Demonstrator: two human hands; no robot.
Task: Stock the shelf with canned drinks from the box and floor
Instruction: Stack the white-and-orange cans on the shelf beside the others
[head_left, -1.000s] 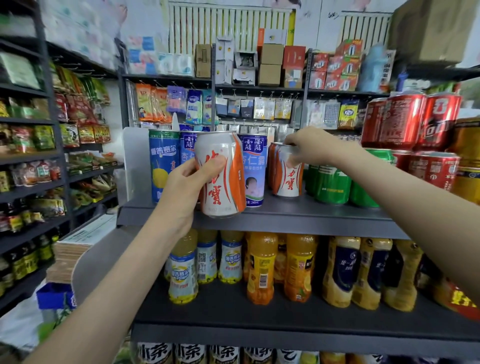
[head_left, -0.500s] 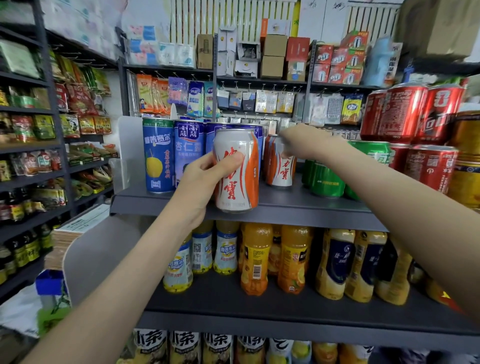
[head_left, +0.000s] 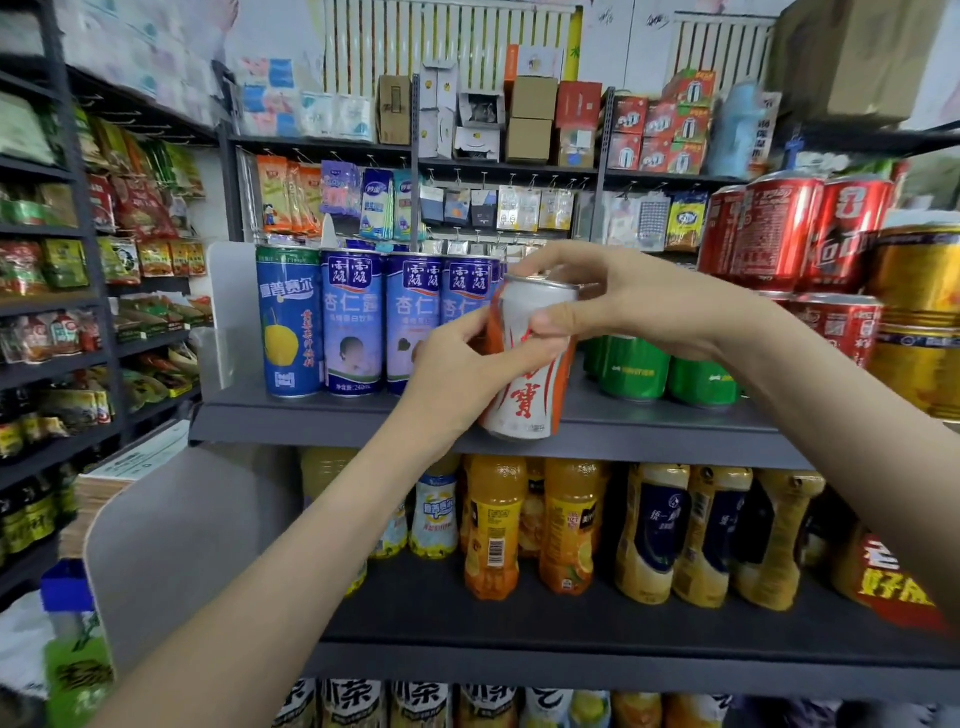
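Bright, even indoor light; wide-angle bending at edges, slight motion blur throughout.

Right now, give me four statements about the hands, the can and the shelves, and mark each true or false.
1. Both the left hand and the right hand hold the orange-and-white can. True.
2. The can stands upright on the shelf. False: it is tilted, held in the hands.
3. The green cans sit left of the blue cans. False: they sit to the right of them.
4. Orange juice bottles stand on the level below. True.
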